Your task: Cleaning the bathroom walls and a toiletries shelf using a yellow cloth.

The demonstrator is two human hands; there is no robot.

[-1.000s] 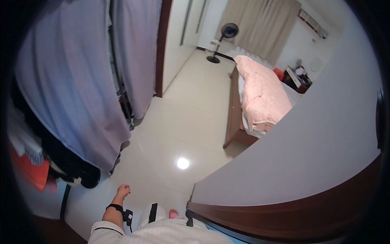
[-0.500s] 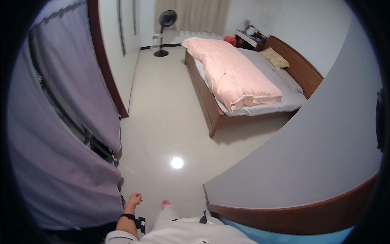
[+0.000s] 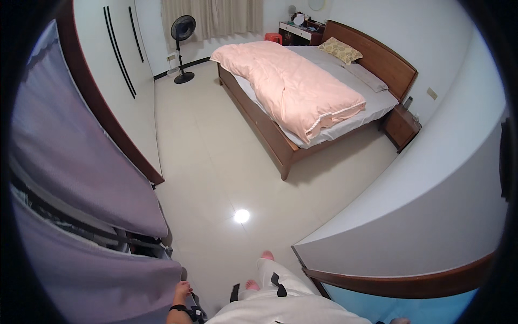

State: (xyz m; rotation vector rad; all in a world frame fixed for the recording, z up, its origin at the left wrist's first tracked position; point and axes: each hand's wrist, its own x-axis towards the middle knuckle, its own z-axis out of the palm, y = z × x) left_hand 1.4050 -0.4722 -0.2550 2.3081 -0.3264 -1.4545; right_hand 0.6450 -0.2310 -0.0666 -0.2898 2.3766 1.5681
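My left hand [image 3: 184, 289] hangs low beside the lower purple cloth cover [image 3: 102, 286], a dark strap around the wrist. Its fingers are relaxed and loosely bent, with nothing visible in them. Whether it brushes the cloth I cannot tell. A sliver of my right hand [image 3: 400, 321] shows at the bottom edge, in front of a light-blue surface [image 3: 377, 310]; its fingers are hidden. Both my bare feet show on the tiled floor [image 3: 199, 156] below light trousers with dark ties. Ahead stands a wooden bed [image 3: 253, 126] with a folded pink quilt [image 3: 291, 86].
A grey-white wall [image 3: 410, 216] with brown trim closes in on my right. White wardrobe doors [image 3: 116, 70] line the left, past a cloth-covered rack. A black standing fan [image 3: 182, 29], a red stool [image 3: 273, 38] and a desk [image 3: 297, 32] are at the back; a nightstand [image 3: 402, 127] adjoins the bed.
My view has shifted forward and turned right, revealing the nightstand and both feet. My left hand now sits lower, nearer the cloth cover; a bit of my right hand has come into view.
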